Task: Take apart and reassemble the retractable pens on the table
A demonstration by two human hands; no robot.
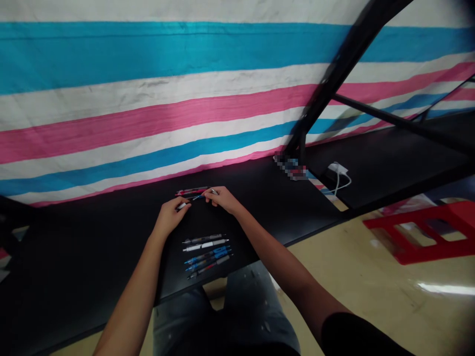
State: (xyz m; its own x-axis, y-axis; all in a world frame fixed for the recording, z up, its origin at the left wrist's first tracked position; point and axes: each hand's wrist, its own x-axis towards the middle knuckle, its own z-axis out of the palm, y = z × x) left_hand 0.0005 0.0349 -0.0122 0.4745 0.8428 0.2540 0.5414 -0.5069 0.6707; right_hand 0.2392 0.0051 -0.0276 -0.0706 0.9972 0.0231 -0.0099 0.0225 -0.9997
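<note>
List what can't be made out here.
Head view throughout:
Full shape of the white piece: covered by the left hand.
What the right hand pinches: too small, partly covered.
Print on the row of pens: too small, blurred.
Item by the black post: pixelated.
Red plastic frame: cut off by right edge.

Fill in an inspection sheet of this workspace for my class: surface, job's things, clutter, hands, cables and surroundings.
Surface: smooth black tabletop.
Job's things: near row of five slim pens, dark grey, white, blue, blue, and grey with red; red and dark slim pens lie on the far side.
Clutter: multicoloured pile, blurred out, by the black metal post.
Hands: left hand pinches a slim white pen part; right hand holds a thin blue pen part. Whether these join: cannot tell.
Cables: loosely curved white cable by a white box-shaped adapter.
Surroundings: blue, white and pink striped sheet; red plastic item with cut-outs.
</note>
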